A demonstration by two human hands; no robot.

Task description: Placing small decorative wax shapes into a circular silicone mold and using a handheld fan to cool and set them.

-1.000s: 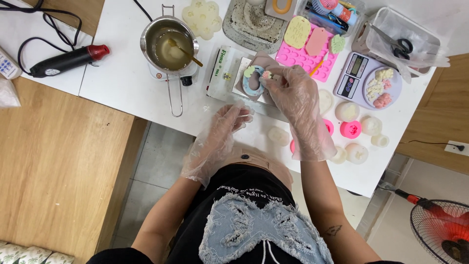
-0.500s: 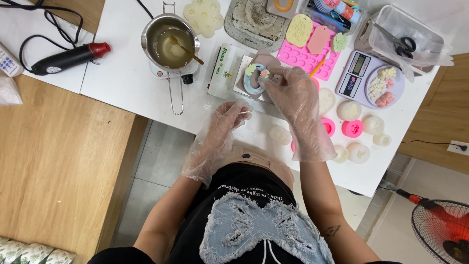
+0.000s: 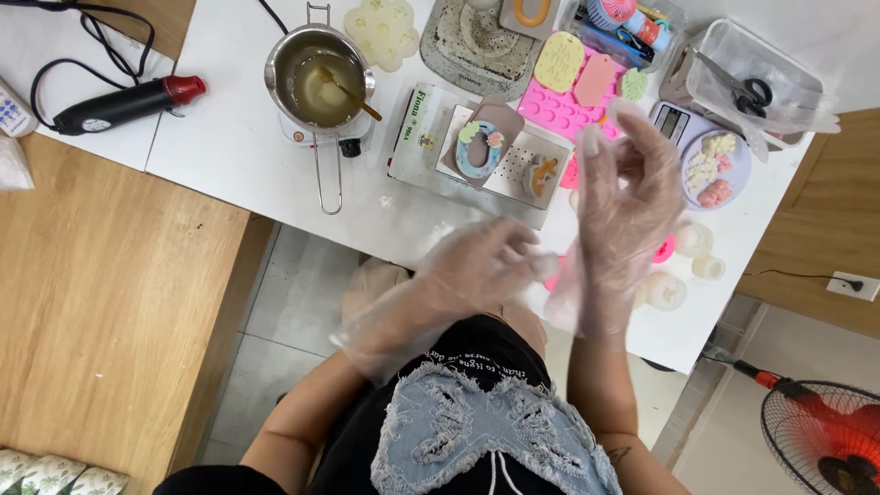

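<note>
Both hands wear loose clear plastic gloves and are raised above the near edge of the white desk (image 3: 229, 174). The left hand (image 3: 481, 266) is curled, apparently pinching the cuff of the right glove; motion blur obscures the contact. The right hand (image 3: 623, 197) is open, fingers spread, grasping nothing. Nearest object: the flat white tray (image 3: 513, 170) carrying an oval blue-and-pink moulded piece (image 3: 481, 147), located mid-desk beyond the hands. A steel saucepan with a spoon (image 3: 321, 78) stands towards the far-left corner.
</note>
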